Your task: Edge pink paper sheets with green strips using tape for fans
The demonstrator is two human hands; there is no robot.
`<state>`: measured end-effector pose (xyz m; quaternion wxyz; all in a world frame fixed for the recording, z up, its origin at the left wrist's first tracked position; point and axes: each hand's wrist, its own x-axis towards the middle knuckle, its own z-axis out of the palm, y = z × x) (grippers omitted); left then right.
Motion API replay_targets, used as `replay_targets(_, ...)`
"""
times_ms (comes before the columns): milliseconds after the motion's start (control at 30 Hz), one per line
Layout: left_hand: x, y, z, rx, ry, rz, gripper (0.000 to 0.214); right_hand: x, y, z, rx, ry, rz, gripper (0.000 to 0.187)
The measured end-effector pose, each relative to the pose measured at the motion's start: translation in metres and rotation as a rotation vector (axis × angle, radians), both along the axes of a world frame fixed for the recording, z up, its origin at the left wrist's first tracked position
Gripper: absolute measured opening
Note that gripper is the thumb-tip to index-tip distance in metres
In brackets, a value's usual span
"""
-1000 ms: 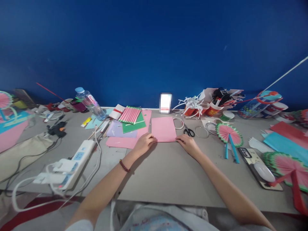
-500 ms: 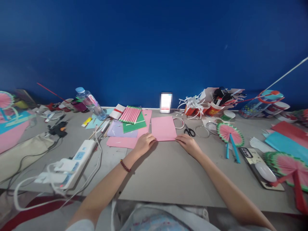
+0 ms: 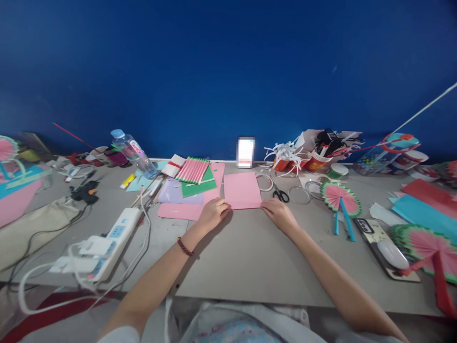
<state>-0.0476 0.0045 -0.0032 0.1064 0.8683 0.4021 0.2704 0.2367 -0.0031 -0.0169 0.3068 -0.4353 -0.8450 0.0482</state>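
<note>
A pink sheet of paper (image 3: 242, 190) lies flat on the grey table (image 3: 250, 252) in front of me. My left hand (image 3: 213, 214), with a red bead bracelet on its wrist, pinches the sheet's near left corner. My right hand (image 3: 279, 212) pinches the near right corner. Both hands have their fingers curled onto the sheet's near edge.
Black scissors (image 3: 280, 194) and wire rings lie right of the sheet. A pleated pink-green fan (image 3: 340, 200), a phone (image 3: 378, 238) and more fans sit to the right. Coloured papers (image 3: 191, 188), a water bottle (image 3: 133, 152), a power strip (image 3: 107, 238) and cables lie left.
</note>
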Motion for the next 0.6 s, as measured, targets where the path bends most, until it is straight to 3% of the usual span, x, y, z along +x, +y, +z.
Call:
replay_targets(367,0.0,-0.005,0.011,0.016,0.132,-0.052,0.023,-0.006,-0.011,-0.001,0.092,-0.236,-0.056,0.024)
replay_targets(600,0.0,-0.007,0.01,-0.083,-0.004,0.01,0.021,-0.009,-0.016,-0.001,0.099,-0.272,-0.087,0.021)
